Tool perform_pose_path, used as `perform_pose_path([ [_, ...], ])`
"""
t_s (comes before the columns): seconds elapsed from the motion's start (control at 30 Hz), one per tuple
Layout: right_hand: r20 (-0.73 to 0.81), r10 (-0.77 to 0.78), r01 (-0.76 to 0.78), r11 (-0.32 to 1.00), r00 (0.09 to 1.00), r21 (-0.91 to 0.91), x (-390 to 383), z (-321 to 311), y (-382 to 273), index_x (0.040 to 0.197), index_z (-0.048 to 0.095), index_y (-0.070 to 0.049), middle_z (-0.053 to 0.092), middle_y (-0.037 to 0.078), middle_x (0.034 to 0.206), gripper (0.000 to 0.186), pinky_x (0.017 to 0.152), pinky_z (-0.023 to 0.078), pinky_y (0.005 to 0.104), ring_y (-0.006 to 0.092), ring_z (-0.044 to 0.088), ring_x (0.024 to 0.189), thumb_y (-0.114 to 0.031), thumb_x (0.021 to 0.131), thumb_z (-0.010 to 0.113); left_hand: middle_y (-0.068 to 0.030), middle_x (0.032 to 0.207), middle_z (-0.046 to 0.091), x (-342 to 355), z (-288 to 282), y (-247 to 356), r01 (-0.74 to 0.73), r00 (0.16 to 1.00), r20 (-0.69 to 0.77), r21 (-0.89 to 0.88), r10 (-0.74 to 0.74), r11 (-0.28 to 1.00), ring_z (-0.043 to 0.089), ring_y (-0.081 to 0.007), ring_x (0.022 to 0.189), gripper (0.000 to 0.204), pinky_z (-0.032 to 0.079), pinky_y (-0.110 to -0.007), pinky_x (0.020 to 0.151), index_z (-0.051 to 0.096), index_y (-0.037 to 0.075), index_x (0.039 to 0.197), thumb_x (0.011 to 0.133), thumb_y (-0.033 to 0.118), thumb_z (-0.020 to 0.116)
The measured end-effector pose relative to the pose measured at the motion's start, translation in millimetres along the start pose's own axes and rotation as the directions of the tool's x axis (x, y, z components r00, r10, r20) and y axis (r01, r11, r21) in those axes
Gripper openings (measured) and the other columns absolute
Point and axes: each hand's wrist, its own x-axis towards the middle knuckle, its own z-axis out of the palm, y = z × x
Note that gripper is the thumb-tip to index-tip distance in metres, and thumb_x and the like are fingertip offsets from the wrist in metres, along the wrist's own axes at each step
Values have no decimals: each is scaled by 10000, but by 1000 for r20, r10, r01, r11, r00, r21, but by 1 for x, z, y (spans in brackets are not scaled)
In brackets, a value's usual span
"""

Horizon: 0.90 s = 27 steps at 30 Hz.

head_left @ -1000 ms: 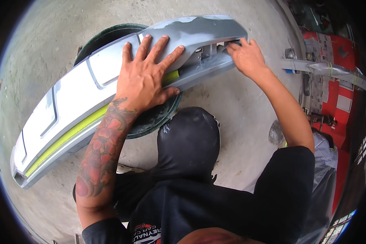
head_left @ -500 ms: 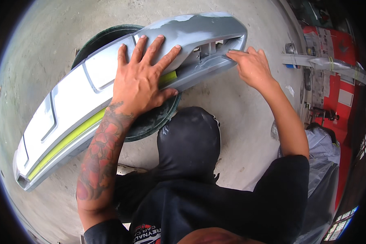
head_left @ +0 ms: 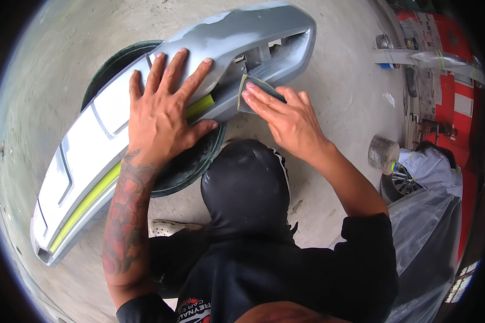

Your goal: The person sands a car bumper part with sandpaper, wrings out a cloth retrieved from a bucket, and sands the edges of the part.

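Note:
A long car bumper (head_left: 226, 37), grey with pale patches and a white stretch, lies slantwise before me. A lime-green strip (head_left: 86, 199) runs along its near side. My left hand (head_left: 164, 110) rests flat on its upper face, fingers spread and thumb toward the near edge. A folded piece of sandpaper (head_left: 268, 88) is under the fingers of my right hand (head_left: 293, 121), held at the bumper's near lower edge beside a recessed opening (head_left: 258, 54). Those fingers lie together over the sheet, hiding part of it.
Beneath the bumper stands a dark green round tub (head_left: 191, 172) on the concrete floor (head_left: 350, 64). My knee (head_left: 245, 183) is close to the tub. Along the right are a red car (head_left: 452, 59), a wheel (head_left: 404, 180), a greyish block (head_left: 383, 154) and plastic sheeting (head_left: 425, 231).
My right hand has moved left and nearer to me from the bumper's right end, bringing the sandpaper into clearer view. In the picture, my left hand sits farther left, still on the bumper.

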Motion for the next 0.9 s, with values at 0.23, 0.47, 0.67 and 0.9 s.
perform_pose_path([
  [0.23, -268, 347, -386, 916, 899, -111, -33, 58, 36, 1472, 534, -175, 509, -21, 1532, 622, 823, 427, 364, 257, 569, 1011, -10, 876, 605, -58, 1650, 280, 4, 4, 1, -18, 1000, -9, 64, 18, 998, 224, -336, 1533, 1103, 110, -613, 1240, 322, 399, 1570, 633, 602, 867],
  [0.47, -325, 489, -511, 859, 810, 19, -22, 54, 41, 1460, 530, -149, 495, -24, 1538, 635, 850, 416, 384, 287, 550, 1032, -4, 846, 602, -76, 1642, 296, 7, 3, 1, -55, 998, -20, 61, 57, 997, 235, -338, 1528, 1127, 170, -623, 1210, 334, 374, 1571, 610, 501, 908],
  [0.67, -339, 414, -450, 892, 844, -31, -24, 61, 12, 1459, 535, -166, 497, -25, 1541, 596, 845, 388, 402, 277, 547, 1046, -73, 876, 616, -95, 1643, 292, 8, 7, 4, -45, 999, 8, 96, 44, 994, 230, -348, 1530, 1145, 151, -631, 1213, 349, 344, 1571, 590, 456, 931],
  [0.9, -393, 569, -571, 811, 722, 127, -15, 65, 24, 1409, 582, -142, 622, -1, 1416, 601, 795, 359, 385, 222, 546, 978, -12, 824, 630, -103, 1646, 283, 6, 7, 0, -59, 998, -7, 105, 60, 993, 213, -358, 1535, 1149, 146, -631, 1217, 335, 334, 1578, 599, 454, 926],
])
